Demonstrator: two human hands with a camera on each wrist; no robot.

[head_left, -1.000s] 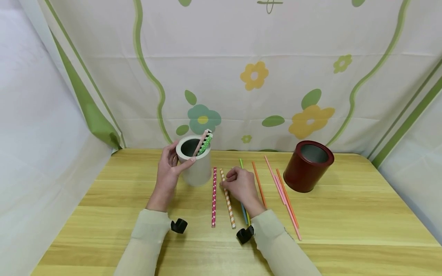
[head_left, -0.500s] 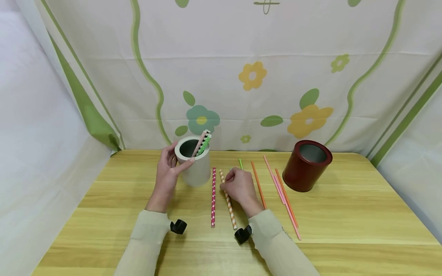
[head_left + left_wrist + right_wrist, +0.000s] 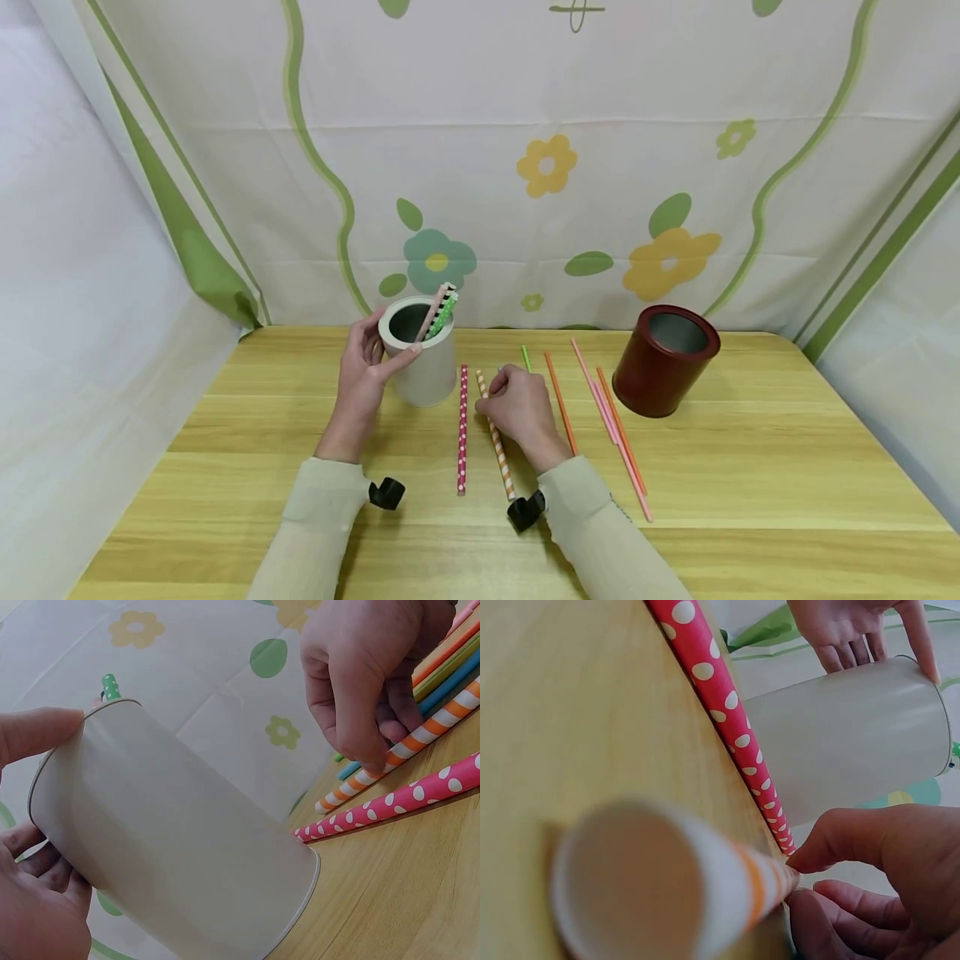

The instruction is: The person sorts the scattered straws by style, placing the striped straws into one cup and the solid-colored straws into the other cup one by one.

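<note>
My left hand holds the white can by its left side, thumb on the rim and the other fingers behind. A pale pink straw, a green dotted straw and a black-and-white one lean inside that can. Just right of it, my right hand pinches an orange-and-white striped paper straw near its far end, between thumb and fingers. The striped straw lies close along the table, as the left wrist view shows. Between can and striped straw lies a pink straw with white dots.
Beside my right hand lie a blue straw and a yellow one, mostly hidden in the head view. Further right are orange straws and pink straws. A dark red can stands behind them, before the flowered cloth.
The near end of the striped straw has shifted slightly right in my right hand's pinch. That hand now covers more of the blue and yellow straws. My left hand stays on the can.
</note>
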